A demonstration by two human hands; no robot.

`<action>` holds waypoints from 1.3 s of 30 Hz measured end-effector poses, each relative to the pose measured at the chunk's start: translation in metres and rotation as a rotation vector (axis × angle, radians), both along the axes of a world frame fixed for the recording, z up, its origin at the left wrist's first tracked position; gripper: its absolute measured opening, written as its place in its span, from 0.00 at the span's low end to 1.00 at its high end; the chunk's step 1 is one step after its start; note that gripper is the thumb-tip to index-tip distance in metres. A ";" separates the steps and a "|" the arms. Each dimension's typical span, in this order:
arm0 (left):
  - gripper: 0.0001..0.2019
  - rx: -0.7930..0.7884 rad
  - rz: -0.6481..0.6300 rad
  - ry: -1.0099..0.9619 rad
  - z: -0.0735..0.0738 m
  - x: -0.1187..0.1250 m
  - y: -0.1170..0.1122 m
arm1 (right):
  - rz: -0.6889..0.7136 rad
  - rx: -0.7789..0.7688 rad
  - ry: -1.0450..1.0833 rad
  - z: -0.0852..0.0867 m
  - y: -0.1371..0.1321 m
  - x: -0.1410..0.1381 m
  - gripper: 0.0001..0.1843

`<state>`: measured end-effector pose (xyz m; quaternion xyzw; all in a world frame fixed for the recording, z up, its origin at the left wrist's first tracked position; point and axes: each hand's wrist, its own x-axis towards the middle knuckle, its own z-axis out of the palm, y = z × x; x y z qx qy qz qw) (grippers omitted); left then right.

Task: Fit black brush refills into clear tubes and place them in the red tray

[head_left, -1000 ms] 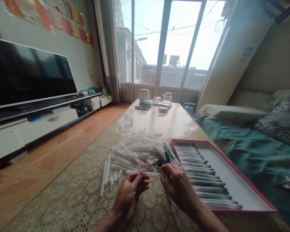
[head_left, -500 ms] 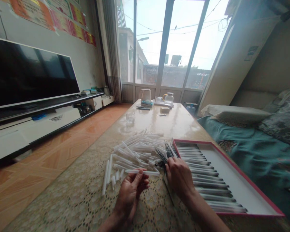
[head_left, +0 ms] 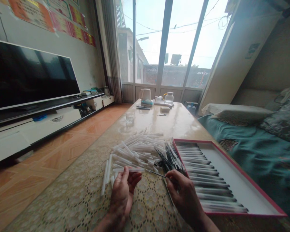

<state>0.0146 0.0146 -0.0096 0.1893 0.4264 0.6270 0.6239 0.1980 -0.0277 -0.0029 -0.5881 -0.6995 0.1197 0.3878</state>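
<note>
My left hand pinches a white tube held level above the patterned tablecloth. My right hand pinches a thin dark rod whose tip points at the tube's right end. Just beyond lie a heap of white tubes and a bundle of dark rods. To the right, a flat red-edged box holds a row of several finished pieces along its left side.
Farther up the long table stand a drinking glass, a white kettle and a glass teapot. A TV on a low cabinet is at left; a teal-covered sofa is at right.
My right hand reached into the dark rods, then drew back with one rod in its fingers. My left hand turned the white tube leftward, so its right end meets the rod's tip.
</note>
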 end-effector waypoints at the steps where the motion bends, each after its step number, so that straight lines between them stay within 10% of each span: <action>1: 0.06 -0.002 -0.009 0.017 0.000 0.000 0.000 | 0.004 -0.002 -0.004 0.000 0.000 0.000 0.06; 16: 0.07 0.003 -0.362 -0.071 0.001 0.010 -0.012 | 0.087 -0.124 0.268 0.011 -0.001 -0.008 0.18; 19: 0.02 -0.043 -0.270 -0.185 0.001 0.008 -0.008 | 0.002 -0.119 0.381 0.010 0.001 0.000 0.22; 23: 0.08 -0.116 -0.128 -0.279 0.003 0.005 -0.001 | -0.196 -0.033 0.047 0.008 0.004 0.019 0.15; 28: 0.09 -0.105 -0.130 -0.263 0.005 0.005 -0.002 | -0.072 -0.123 -0.374 0.008 -0.001 0.029 0.05; 39: 0.05 -0.038 -0.194 -0.113 0.004 0.009 -0.008 | 0.007 -0.202 -0.479 0.004 -0.004 0.009 0.12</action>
